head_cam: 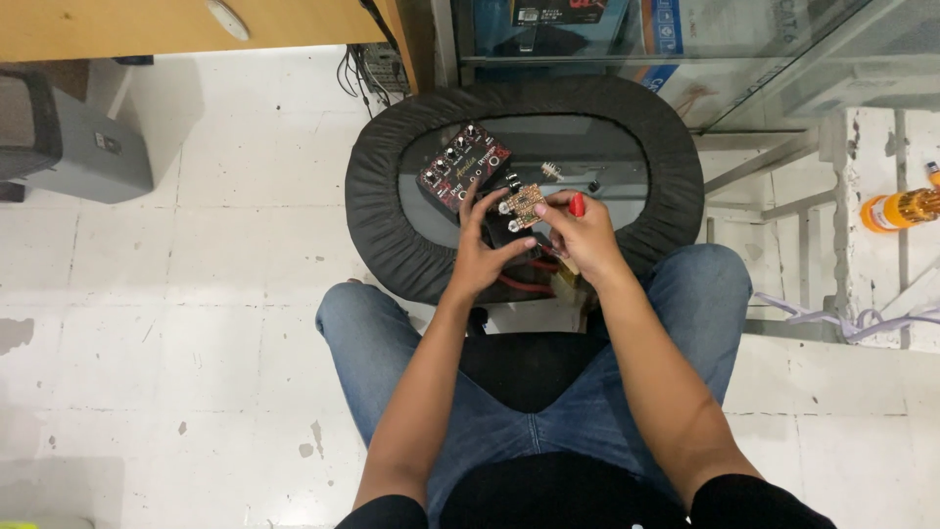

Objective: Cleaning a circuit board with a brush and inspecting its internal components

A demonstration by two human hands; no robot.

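My left hand and my right hand meet over a small round table with a black padded rim. Between their fingertips they hold a small brown circuit board with round silver parts on it. My right hand also grips a red-handled tool, its tip hidden. Just beyond the board, a dark red and black box with several knobs lies tilted on the table top. A black case part sits under my left fingers.
Small metal parts lie on the table's grey top. A wooden desk and cables are at the back left, a glass cabinet at the back right, an orange bottle at the right. White tiled floor surrounds my knees.
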